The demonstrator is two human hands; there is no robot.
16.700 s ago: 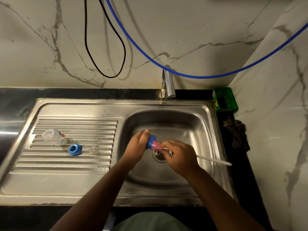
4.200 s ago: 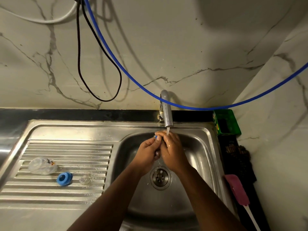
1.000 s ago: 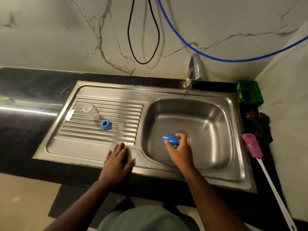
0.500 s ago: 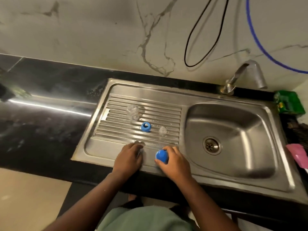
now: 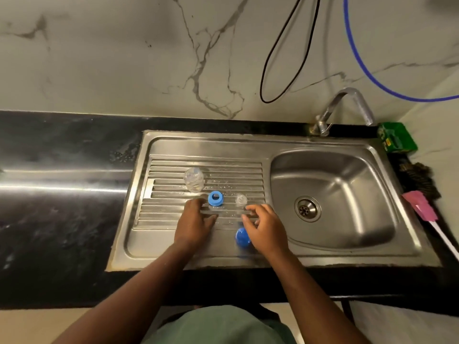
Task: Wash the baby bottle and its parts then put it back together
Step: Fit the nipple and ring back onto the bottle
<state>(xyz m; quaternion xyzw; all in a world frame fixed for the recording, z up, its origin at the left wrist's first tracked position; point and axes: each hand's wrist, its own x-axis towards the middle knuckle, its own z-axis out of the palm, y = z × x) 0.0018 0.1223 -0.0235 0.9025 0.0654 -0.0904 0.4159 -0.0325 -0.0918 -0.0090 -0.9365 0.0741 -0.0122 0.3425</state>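
Both hands over the ribbed drainboard [image 5: 173, 170] now. Left hand [image 5: 193, 223] lies palm down, fingers straight, tips just beside the blue collar ring [image 5: 215, 198]. Right hand [image 5: 267, 228] hovers w/ fingers loosely spread, gripping nothing; blue cap [image 5: 242, 236] sits on the steel just under it, possibly touching the palm, hard to tell. Clear bottle [image 5: 193, 179] lies further back, small clear teat [image 5: 241, 200] btwn ring and basin [image 5: 347, 194]

Two bare arms and a green top

Both arms have no sleeves on them, and each hand wears no glove. A green shirt [image 5: 218, 326] shows at 6 o'clock.
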